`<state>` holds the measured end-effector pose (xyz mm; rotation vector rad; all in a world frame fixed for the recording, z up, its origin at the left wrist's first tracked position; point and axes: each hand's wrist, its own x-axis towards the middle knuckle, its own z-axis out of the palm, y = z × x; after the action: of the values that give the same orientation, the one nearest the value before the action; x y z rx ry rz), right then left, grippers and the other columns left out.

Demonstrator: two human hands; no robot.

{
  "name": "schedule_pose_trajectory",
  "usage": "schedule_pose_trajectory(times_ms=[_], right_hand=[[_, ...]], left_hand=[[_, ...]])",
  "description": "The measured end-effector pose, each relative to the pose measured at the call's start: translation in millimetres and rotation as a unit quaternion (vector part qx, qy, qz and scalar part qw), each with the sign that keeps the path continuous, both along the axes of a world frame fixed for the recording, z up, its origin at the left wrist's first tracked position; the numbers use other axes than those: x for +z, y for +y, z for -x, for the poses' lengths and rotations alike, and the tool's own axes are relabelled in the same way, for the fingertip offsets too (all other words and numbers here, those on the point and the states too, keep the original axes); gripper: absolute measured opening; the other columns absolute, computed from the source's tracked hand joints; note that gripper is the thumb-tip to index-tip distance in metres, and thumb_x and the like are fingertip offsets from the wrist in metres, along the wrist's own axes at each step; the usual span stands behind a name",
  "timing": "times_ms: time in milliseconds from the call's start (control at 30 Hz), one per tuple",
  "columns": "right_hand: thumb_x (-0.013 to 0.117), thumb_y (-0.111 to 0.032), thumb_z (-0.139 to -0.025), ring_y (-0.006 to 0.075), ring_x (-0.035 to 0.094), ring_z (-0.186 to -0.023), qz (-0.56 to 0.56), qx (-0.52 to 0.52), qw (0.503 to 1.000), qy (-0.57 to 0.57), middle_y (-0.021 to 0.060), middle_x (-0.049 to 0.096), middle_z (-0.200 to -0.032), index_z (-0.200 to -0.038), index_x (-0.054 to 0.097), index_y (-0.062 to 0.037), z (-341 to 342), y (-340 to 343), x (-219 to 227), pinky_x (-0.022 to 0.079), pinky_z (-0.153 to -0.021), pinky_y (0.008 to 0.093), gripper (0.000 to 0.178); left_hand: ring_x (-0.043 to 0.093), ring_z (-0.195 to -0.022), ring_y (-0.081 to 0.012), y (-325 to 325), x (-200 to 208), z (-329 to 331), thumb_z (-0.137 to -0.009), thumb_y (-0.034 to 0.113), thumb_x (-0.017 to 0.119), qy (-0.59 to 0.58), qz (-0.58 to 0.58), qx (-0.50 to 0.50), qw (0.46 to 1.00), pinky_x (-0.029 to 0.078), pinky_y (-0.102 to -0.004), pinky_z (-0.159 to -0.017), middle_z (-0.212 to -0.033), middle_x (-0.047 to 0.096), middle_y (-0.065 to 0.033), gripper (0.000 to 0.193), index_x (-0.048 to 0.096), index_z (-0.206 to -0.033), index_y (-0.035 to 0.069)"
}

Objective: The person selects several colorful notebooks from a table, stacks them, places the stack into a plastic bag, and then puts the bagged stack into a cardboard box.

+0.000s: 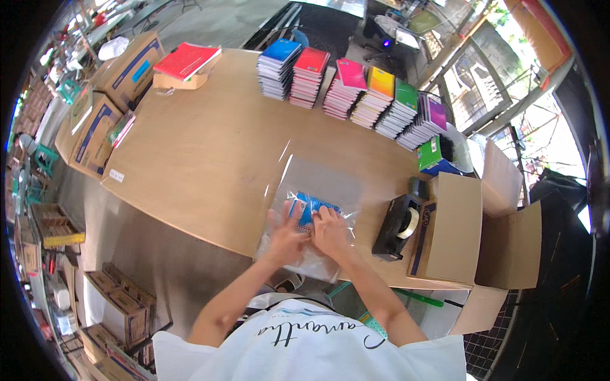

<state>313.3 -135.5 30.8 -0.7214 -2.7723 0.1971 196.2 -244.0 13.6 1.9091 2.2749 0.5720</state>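
Observation:
A blue spiral notebook point(311, 204) lies at the near edge of the table, in or under clear plastic wrapping point(318, 178) that spreads flat and shiny around it. My left hand point(289, 236) grips the notebook's left side through the film, its fingers reaching up along the cover. Close beside it, my right hand point(332, 233) has bent fingers pressed onto the notebook and plastic at the right. Both hands hide the notebook's lower part, and the thumbs nearly meet there.
Several notebook stacks point(307, 76), sorted by colour, line the table's far side. Right of my hands are a black tape dispenser point(395, 228) and an open cardboard box point(448, 228). Red notebooks point(187, 60) sit at the far left near closed cartons point(95, 136).

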Motion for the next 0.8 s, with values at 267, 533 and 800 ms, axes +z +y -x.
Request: schedule_pose_trajectory(times_ms=[267,533,800], right_hand=[[0.072,-0.023,-0.064,0.0279,0.049,-0.089,-0.027,-0.043,0.998,-0.038,0.0122,0.051,-0.101,-0.117,0.053,0.0056,-5.3,-17.9,-21.0,0.046,-0.077,0.0366,0.063],[0.059,-0.008,-0.07,0.0278,0.052,-0.094,0.063,-0.086,0.994,0.034,0.0099,0.054,-0.1,-0.109,0.06,-0.0006,-2.8,-23.9,-17.3,0.043,-0.092,0.0408,0.04],[0.064,-0.009,-0.067,0.0251,0.055,-0.096,-0.095,-0.091,0.991,0.034,0.0041,0.06,-0.096,-0.1,0.065,-0.0118,-53.9,16.0,18.7,0.043,-0.087,0.043,0.033]], left_hand=[[0.039,-0.13,-0.0279,58.7,30.8,93.8,-0.074,0.021,0.068,-0.039,0.083,-0.16,0.983,0.003,-0.056,-0.111,-0.133,0.049,-0.0037,0.036,0.063,-0.11,0.016],[0.053,-0.118,-0.0182,31.3,-10.2,47.6,-0.077,0.027,0.066,0.025,-0.073,-0.196,0.978,0.009,-0.0558,-0.112,-0.124,0.058,0.0001,0.043,0.062,-0.118,0.016],[0.05,-0.121,-0.0184,25.4,-21.9,45.1,-0.077,0.027,0.067,0.005,-0.069,-0.196,0.978,0.01,-0.0606,-0.11,-0.125,0.057,0.0023,0.044,0.061,-0.118,0.015]])
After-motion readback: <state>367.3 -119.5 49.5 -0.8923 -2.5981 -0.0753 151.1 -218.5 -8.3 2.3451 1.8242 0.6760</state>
